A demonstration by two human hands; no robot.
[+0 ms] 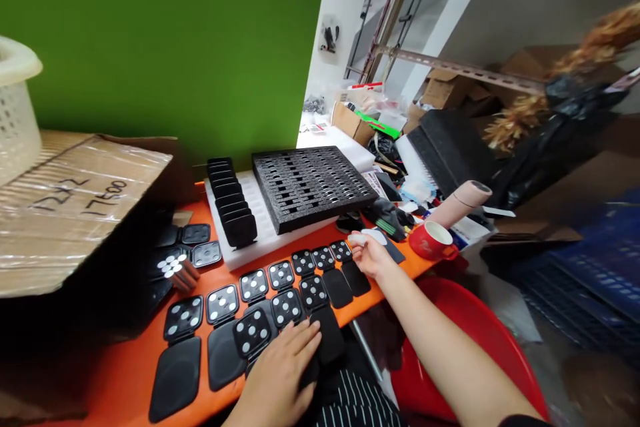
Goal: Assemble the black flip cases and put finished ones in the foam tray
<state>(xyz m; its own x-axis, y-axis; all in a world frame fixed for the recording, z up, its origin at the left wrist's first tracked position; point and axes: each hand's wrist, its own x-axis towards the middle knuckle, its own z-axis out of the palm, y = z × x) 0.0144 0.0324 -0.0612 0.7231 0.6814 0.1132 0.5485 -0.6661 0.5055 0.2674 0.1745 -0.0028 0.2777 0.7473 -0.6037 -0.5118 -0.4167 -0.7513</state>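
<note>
Left hand: palm down over the dark pieces at the near edge; underside hidden, so cannot tell whether it grips. Right hand: fingers curled, tips close together, perhaps around something small and pale, but too indistinct to settle.

Black cases lie opened in a slanting row, from left of the left hand out to the right hand; each one's long axis runs away from the body. Grey discs sit in many halves. End case is just beside the right hand, the nearer of the two.

Bundled cylinders, pale-ended: well left of both hands.

Counter: orange. Beyond the hands, foam tray; right of the right hand, red mug; below its forearm, red seat. Green wall behind; carton far left.
</note>
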